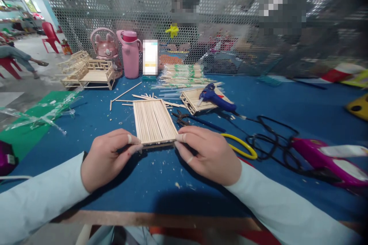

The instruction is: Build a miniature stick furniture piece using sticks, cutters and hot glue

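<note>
A flat panel of pale wooden sticks (153, 120) lies on the blue table at the centre. My left hand (110, 155) pinches its near left corner between thumb and fingers. At the near right corner, my right hand (204, 151) has its fingers closed in the same way. A thin strip runs along the panel's near edge, between both hands. Just beyond the panel lie loose sticks (143, 96). Pliers (182, 118) with blue handles are to its right. A blue glue gun (215, 98) rests on another small stick frame (191, 101).
Stick furniture models (96, 74), a pink bottle (130, 55) and bundled sticks (184, 73) stand along the back by a perforated metal screen (230, 26). Black cable (267, 141), a yellow-handled tool (243, 147) and a magenta device (327, 160) lie at right. A person's leg shows far left.
</note>
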A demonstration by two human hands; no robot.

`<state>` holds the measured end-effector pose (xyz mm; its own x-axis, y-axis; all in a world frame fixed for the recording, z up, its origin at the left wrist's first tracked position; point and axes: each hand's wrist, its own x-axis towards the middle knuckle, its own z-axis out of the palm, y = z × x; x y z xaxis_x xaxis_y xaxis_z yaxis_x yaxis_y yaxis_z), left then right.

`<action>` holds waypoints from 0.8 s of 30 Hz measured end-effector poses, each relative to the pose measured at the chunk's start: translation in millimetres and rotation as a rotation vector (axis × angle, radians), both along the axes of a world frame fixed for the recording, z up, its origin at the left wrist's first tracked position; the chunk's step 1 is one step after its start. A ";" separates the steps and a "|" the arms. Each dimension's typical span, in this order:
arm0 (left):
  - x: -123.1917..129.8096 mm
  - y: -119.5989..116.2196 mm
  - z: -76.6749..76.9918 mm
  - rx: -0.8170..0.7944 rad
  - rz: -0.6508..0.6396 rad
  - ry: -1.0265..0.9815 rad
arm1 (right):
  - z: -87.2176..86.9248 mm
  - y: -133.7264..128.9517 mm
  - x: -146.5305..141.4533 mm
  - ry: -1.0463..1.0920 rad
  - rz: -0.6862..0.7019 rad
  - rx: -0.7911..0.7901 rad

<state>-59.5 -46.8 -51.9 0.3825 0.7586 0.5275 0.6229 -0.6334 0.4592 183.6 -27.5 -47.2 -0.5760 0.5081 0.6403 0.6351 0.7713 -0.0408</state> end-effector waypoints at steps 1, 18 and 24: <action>-1.2 0.2 -0.7 0.026 -0.013 0.019 | 0.3 -0.4 -0.3 -0.015 -0.004 0.018; 0.1 2.4 3.9 -0.166 0.039 -0.039 | -1.7 2.4 1.6 -0.033 0.015 0.046; 6.9 6.5 0.6 -0.423 0.087 -0.221 | -0.6 2.4 1.2 -0.035 0.018 0.036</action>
